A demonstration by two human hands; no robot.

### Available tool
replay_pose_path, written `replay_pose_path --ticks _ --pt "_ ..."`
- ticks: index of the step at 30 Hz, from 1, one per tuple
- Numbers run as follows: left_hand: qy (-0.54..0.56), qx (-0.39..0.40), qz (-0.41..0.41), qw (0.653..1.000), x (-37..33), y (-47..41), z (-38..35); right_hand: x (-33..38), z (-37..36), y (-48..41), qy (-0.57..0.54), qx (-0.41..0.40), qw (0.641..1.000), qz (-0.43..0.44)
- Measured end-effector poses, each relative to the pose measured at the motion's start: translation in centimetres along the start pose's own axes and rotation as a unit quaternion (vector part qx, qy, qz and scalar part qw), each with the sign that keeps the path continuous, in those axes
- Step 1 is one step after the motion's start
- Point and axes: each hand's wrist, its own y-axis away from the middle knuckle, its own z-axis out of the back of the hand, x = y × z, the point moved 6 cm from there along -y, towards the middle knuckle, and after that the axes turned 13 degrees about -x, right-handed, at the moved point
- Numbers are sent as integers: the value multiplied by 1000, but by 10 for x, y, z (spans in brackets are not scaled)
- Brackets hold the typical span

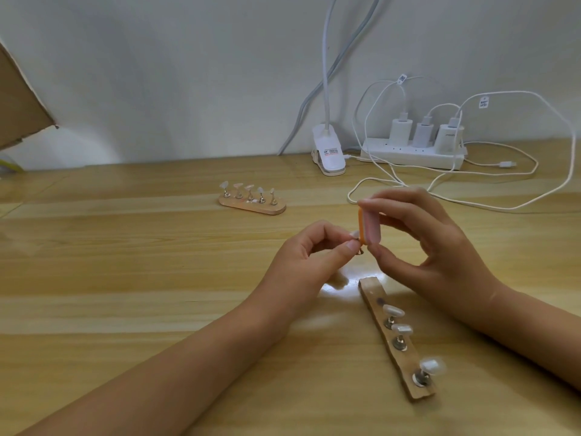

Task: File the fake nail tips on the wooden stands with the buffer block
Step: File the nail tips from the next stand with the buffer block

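Where the brown cardboard flap (19, 99) juts in at the far left, nothing of the task is touched by it. Further right, toward the back of the pale, grained wooden table (125, 278), the far stand (248, 206) is seen. It is a rounded slab of light wood on which five translucent nail tips (238, 185) are carried on small metal posts (225, 193), well apart from both hands.

Nearer the middle, one loose nail tip (355, 235) on its metal holder (360, 252) is pinched between thumb and curled forefinger of the left hand (309, 256), above the table. Its small, glossy shell appears to be met by the buffer block (372, 226), a soft-looking oblong with an orange layer and a pink face. The block is gripped at its ends by thumb and fingertips of the right hand (440, 243). Filing is judged to be the step in hand.

Because so little of the tip is held, it could be flicked out of the pinch or popped off its holder by too much pressure. The thumb beside it could be scuffed by a wide stroke.

Below right lies the near stand (371, 289), a rough-edged wooden strip carrying three pearly tips (393, 309); it could be knocked by the right forearm (518, 335). At the back right, a white power strip (412, 154) and looping cables (534, 196) are seen.
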Motion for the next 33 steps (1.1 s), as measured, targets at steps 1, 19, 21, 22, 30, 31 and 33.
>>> replay_pose_path --ticks 1,19,21,22,30,31,33 --pt "0 0 -4 1000 0 0 1 0 -1 0 -2 3 1000 -1" --pt "-8 3 -11 1000 1 0 0 6 2 1 24 9 1000 17" --pt "-19 11 -10 1000 2 0 -1 5 -1 -2 26 1 1000 12" --pt "-15 8 -7 1000 3 -1 -1 4 -2 -2 27 -1 1000 9" --pt "-75 36 -43 996 1 4 -10 1 -1 -1 28 0 1000 2" --pt "-58 25 -30 998 1 3 -7 0 0 -1 22 -3 1000 0" --pt "-24 -5 -2 1000 2 -1 0 -1 5 -1 12 -12 1000 0"
